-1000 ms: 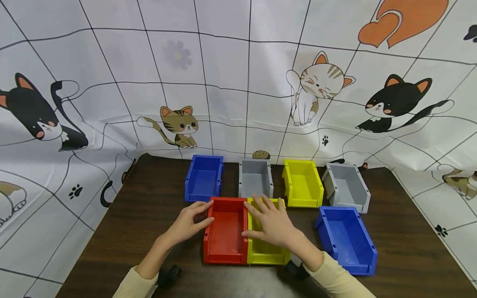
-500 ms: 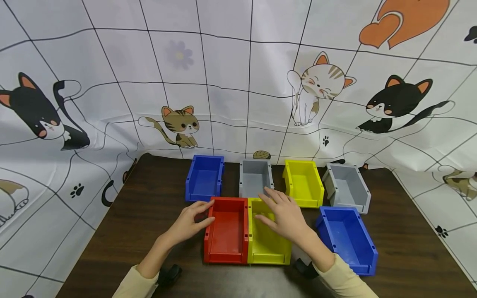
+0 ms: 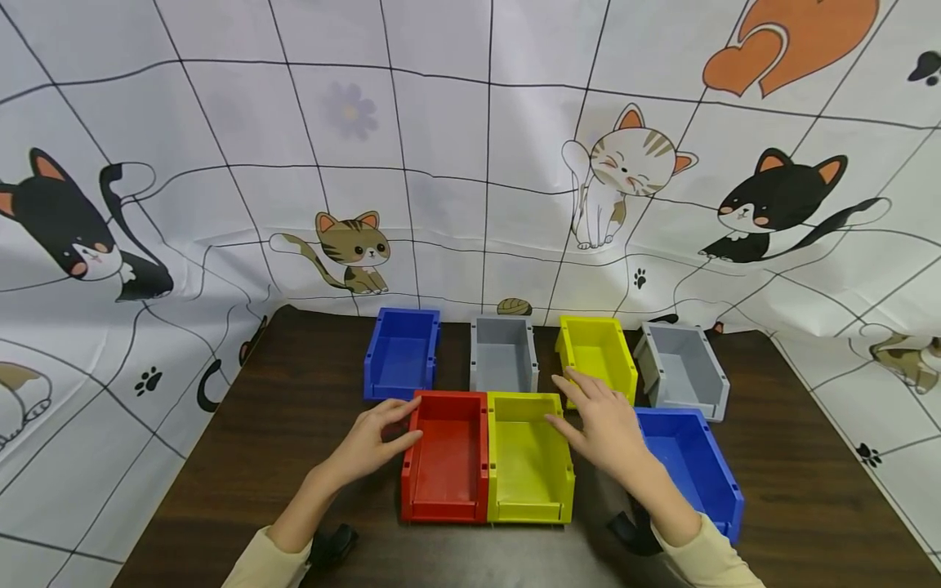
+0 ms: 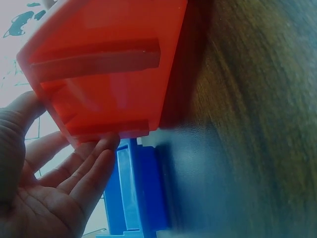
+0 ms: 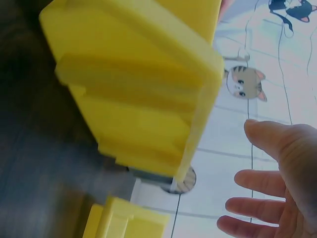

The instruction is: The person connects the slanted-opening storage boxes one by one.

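In the head view, a red bin (image 3: 445, 461) and a yellow bin (image 3: 529, 457) stand side by side, their walls meeting. My left hand (image 3: 371, 441) rests at the red bin's left rim, thumb by the edge and fingers near the back corner. The left wrist view has these loosely straight fingers against the ribbed outer wall of the red bin (image 4: 106, 74). My right hand (image 3: 606, 425) is just right of the yellow bin's back corner, fingers spread, holding nothing. From the right wrist view, a gap separates that hand (image 5: 287, 183) from the yellow bin (image 5: 133, 94).
Behind stand a blue bin (image 3: 403, 355), a grey bin (image 3: 504, 355), another yellow bin (image 3: 595, 347) and another grey bin (image 3: 684, 367). A second blue bin (image 3: 694, 461) lies under and beside the right forearm. A cat-print cloth (image 3: 456, 204) hangs behind the dark wooden table (image 3: 243, 457).
My right hand has lifted off the yellow bin and moved rightward, uncovering its inside and now covering part of the right blue bin. The left hand and the bins have stayed put.
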Tool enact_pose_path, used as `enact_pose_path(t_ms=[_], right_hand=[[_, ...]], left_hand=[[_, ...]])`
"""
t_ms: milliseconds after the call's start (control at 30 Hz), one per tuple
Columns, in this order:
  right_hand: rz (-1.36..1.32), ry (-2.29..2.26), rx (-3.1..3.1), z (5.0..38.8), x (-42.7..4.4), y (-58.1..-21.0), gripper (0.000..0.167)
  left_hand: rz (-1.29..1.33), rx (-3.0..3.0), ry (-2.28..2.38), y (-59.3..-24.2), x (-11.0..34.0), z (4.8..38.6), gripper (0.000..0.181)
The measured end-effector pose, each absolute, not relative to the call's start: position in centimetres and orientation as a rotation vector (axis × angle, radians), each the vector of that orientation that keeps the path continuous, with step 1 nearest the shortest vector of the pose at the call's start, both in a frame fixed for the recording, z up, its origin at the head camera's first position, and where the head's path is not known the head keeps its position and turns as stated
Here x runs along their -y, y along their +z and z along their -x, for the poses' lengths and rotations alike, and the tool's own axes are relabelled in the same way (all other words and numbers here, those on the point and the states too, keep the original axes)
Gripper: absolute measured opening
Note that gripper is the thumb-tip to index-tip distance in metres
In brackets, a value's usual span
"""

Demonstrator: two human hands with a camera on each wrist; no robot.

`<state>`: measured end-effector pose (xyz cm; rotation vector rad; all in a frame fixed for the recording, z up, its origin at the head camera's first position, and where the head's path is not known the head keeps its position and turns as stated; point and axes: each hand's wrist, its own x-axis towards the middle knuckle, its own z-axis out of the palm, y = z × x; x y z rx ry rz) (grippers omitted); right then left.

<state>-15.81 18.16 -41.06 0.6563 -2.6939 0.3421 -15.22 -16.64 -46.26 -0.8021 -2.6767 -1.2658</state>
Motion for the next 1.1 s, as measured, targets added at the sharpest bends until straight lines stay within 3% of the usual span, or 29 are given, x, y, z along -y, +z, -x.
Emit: enact_pose_path(t_ms=[1100], right_hand=[[-0.188,0.348,2.702,13.1,-30.4,-42.0,0.052]], left_hand=[[0.796,2.682,-1.283,-46.1,16.6,15.3,0.052]])
